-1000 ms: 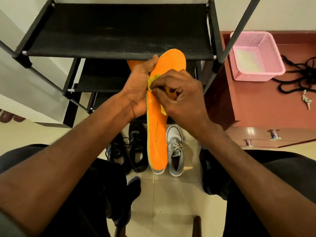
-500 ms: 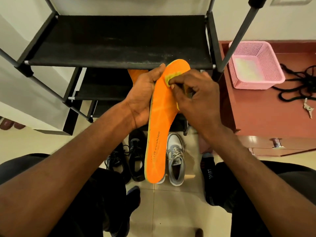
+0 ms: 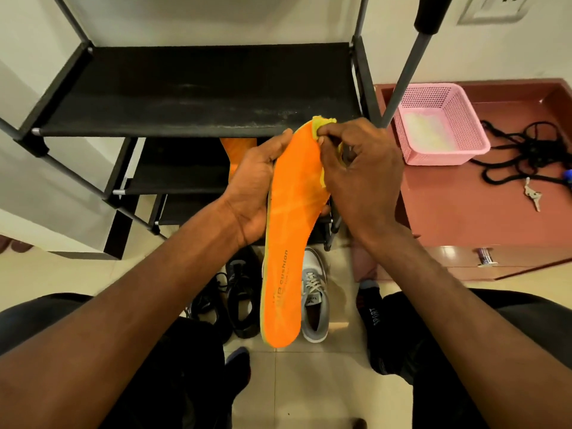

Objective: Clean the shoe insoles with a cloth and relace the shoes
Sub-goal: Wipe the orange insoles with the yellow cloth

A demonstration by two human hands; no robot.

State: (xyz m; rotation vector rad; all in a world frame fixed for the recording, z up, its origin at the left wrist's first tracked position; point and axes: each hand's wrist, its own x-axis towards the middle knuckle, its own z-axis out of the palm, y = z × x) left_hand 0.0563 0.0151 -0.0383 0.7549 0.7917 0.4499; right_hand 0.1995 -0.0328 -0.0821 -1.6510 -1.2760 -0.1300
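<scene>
My left hand (image 3: 255, 187) grips a long orange insole (image 3: 289, 243) from its left edge and holds it upright in front of me. A small yellow cloth (image 3: 323, 123) sits at the insole's toe end, pinched by my right hand (image 3: 359, 174). A second orange insole (image 3: 236, 150) shows behind my left hand on a lower rack shelf. On the floor below stand a grey and white sneaker (image 3: 314, 298) and a pair of black shoes (image 3: 240, 295). Black laces (image 3: 526, 153) lie in a tangle on the red cabinet top.
A black shoe rack (image 3: 198, 97) stands right in front. To the right is a red-brown cabinet (image 3: 464, 205) with a pink basket (image 3: 439, 125) and keys (image 3: 532, 196) on it. My socked feet rest on the tiled floor (image 3: 309, 385).
My right hand has moved the cloth up the insole from near its middle to the toe end. The insole has tilted slightly, toe to the right.
</scene>
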